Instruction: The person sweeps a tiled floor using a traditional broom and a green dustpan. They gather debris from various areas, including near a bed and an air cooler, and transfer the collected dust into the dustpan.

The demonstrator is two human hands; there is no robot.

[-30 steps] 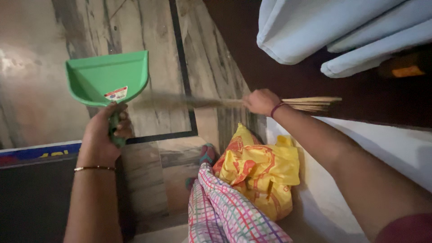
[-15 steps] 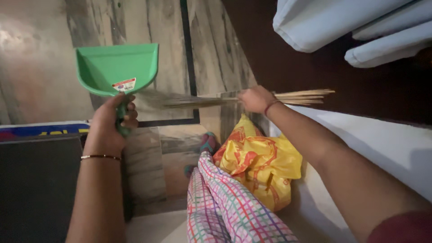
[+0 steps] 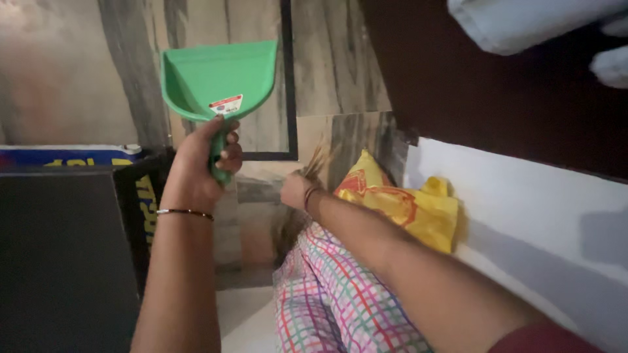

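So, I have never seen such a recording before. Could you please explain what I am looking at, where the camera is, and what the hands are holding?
There is no machine here: a person wears one camera on the head, and it looks down at their own two bare hands. The left hand grips the handle of a green dustpan, held up over the tiled floor. The right hand holds a bundle of thin broom sticks. By the legs in checked cloth lies a yellow bag, against a white ledge.

The dustpan (image 3: 219, 78) is held left of the bag (image 3: 405, 206), above the floor (image 3: 333, 72).
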